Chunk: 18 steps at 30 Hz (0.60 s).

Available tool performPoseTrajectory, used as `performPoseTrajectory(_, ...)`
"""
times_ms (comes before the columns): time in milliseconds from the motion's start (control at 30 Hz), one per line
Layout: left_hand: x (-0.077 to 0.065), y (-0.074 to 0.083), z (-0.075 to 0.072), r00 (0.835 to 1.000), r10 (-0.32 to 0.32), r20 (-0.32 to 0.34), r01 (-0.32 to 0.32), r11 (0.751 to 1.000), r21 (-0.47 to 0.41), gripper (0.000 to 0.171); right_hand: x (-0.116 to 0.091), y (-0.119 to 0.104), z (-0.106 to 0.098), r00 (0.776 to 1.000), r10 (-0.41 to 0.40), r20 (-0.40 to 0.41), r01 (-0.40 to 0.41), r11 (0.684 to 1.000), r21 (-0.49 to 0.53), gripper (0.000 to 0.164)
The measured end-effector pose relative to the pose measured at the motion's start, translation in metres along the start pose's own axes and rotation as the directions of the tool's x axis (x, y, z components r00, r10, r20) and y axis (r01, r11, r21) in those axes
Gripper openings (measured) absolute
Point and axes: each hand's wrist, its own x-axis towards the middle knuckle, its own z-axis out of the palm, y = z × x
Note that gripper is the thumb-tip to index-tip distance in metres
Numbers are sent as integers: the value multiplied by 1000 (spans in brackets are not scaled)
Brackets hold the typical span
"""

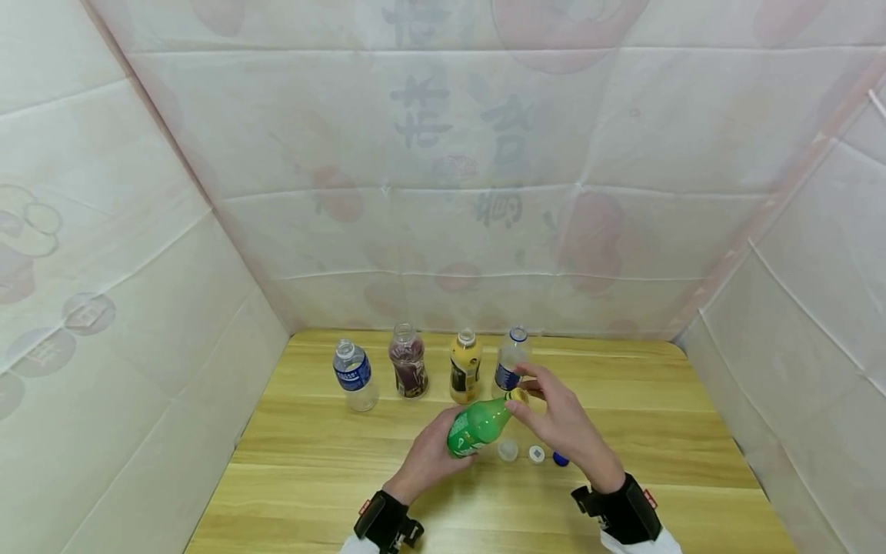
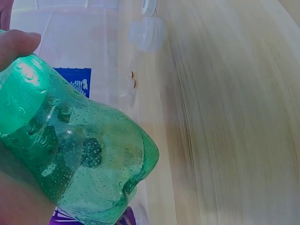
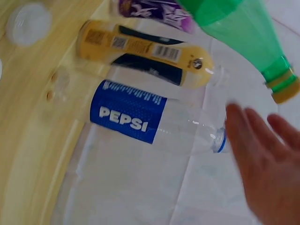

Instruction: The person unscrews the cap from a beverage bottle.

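Note:
My left hand grips a green plastic bottle, tilted with its neck up to the right. In the left wrist view the clear green base of the bottle shows, with droplets on its wall. A yellow cap sits on its neck. My right hand is at this cap, thumb and fingers spread around it in the head view. From the right wrist the right hand shows with fingers extended, apart from the cap. Behind it stands a capless clear Pepsi bottle.
Along the back of the wooden table also stand a clear bottle with a blue label, a purple-labelled bottle and a yellow bottle. A translucent cap, a white cap and a blue cap lie in front.

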Motion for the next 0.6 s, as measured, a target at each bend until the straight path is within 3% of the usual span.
performPoseTrajectory(133, 0, 1, 1, 1000, -5, 3, 5, 1000, 6, 83, 0, 1, 4, 991, -27, -133, -2, 978, -209, 67)
performPoseTrajectory(233, 0, 1, 1, 1000, -1, -2, 1, 1000, 5, 83, 0, 1, 6, 982, -60, -180, 7, 961, -278, 64)
performPoseTrajectory(433, -1, 1, -1, 1000, 4, 1, -4, 1000, 12, 82, -1, 2, 9, 981, -94, -172, 36, 950, -311, 32)
performPoseTrajectory(600, 0, 1, -1, 1000, -2, 4, 2, 1000, 20, 83, 0, 2, 8, 985, -111, -135, 78, 969, -234, 20)
